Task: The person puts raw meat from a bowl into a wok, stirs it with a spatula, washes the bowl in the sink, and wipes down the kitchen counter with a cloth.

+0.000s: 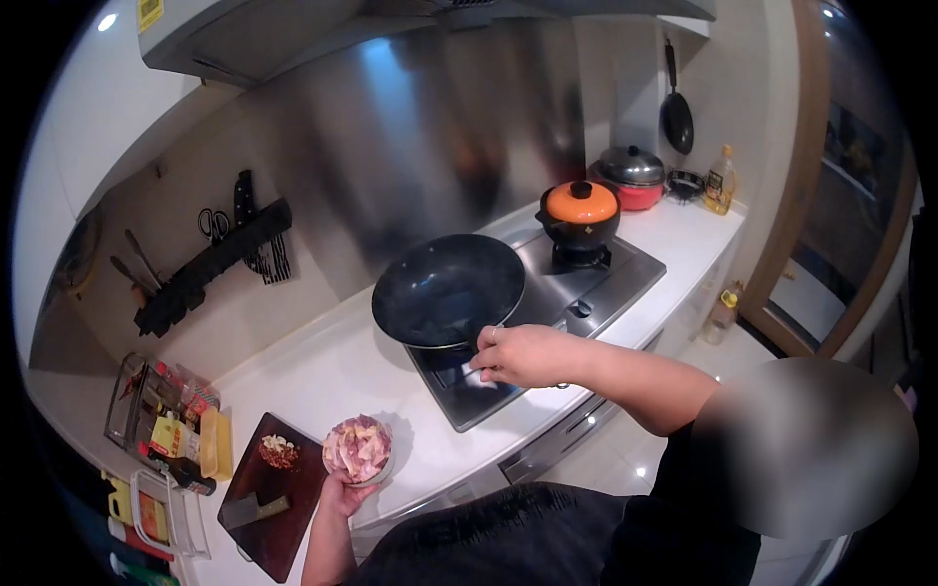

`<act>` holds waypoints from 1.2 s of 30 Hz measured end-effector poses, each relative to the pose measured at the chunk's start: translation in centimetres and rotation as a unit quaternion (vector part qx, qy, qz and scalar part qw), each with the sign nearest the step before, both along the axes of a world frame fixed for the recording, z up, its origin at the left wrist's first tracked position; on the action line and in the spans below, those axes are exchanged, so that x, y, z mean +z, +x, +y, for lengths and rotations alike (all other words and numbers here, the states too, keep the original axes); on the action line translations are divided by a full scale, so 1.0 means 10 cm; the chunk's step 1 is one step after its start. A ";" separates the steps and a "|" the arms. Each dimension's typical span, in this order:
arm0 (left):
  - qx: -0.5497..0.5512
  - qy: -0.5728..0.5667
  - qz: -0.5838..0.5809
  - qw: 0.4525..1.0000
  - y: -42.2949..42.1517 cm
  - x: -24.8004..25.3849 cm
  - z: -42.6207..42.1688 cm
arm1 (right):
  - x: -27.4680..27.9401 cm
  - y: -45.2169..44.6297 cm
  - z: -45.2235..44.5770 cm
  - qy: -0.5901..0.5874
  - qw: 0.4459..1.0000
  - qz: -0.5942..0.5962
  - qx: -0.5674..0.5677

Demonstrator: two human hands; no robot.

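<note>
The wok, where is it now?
In the head view's middle, the wok is over the stove's left side, left of the orange-lidded pot, with the right hand at its edge.

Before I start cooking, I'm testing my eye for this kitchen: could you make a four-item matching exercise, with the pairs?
1. large round black wok
2. black pot with an orange lid
3. dark wooden cutting board
4. pale pink raw meat

A. in a round bowl on the left hand
B. under a metal cleaver
C. right hand at its near edge
D. on the right-hand burner

Pairs: 1-C, 2-D, 3-B, 4-A
</note>
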State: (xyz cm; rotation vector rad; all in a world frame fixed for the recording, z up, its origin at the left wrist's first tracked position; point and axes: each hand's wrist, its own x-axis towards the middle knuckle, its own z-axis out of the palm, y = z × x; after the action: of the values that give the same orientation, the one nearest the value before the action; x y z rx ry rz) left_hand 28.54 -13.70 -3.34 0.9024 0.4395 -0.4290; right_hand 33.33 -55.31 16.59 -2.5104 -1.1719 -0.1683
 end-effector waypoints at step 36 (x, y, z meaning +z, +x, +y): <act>0.066 0.053 0.017 0.996 -0.02 0.19 -0.17 | -0.04 0.10 -0.06 0.009 0.999 -0.044 0.013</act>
State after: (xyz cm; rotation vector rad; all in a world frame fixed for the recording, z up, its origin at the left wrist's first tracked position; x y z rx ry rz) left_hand 28.33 -15.43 -1.42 0.9636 0.5552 -0.3021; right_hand 34.34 -55.96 16.24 -2.4941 -1.2296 -0.2840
